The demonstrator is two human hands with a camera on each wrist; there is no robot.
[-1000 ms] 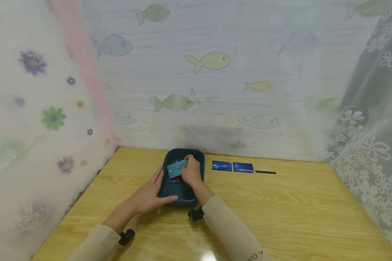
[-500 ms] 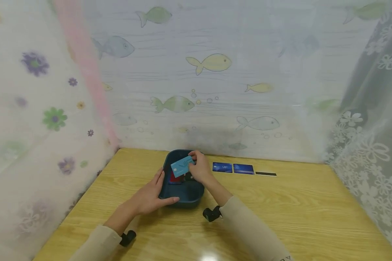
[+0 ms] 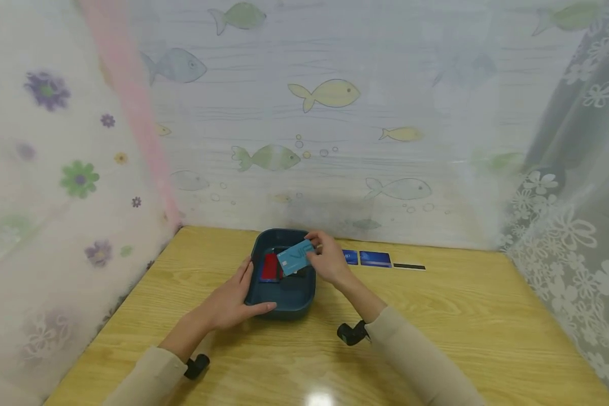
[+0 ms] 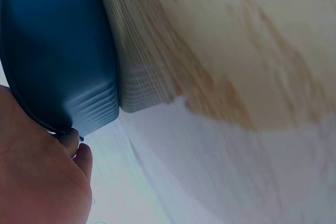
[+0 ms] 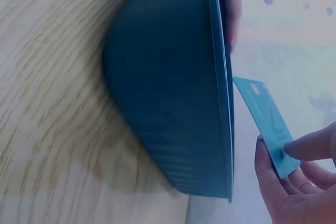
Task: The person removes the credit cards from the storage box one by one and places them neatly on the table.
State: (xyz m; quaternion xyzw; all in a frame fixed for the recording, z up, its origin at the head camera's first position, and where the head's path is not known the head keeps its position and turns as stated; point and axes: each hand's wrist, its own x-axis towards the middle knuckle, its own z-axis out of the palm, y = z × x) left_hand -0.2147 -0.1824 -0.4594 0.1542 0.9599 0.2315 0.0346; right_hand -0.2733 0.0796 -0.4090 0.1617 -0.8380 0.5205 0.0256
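Note:
A dark blue plastic basin [image 3: 279,301] stands toward the back of the wooden table. My left hand [image 3: 228,301] rests against its left side, fingers straight along the wall and thumb out over the near rim; the left wrist view shows fingertips at the rim. My right hand [image 3: 331,260] pinches a light blue VIP card [image 3: 294,257] by its right end between thumb and fingers. The card [image 5: 268,121] is tilted and raised at the height of the rim. Below it in the basin lie a red card [image 3: 269,266] and darker cards, partly hidden.
Right of the basin, a row on the table holds a blue VIP card [image 3: 352,257], partly covered by my right hand, another blue card [image 3: 375,259] and a white card with a black stripe [image 3: 409,267]. A fish-print curtain [image 3: 325,169] hangs along the back edge.
My right hand has lifted the light blue card and drawn it rightward over the basin, uncovering more of the red card and dark cards. My left hand stays in place at the basin.

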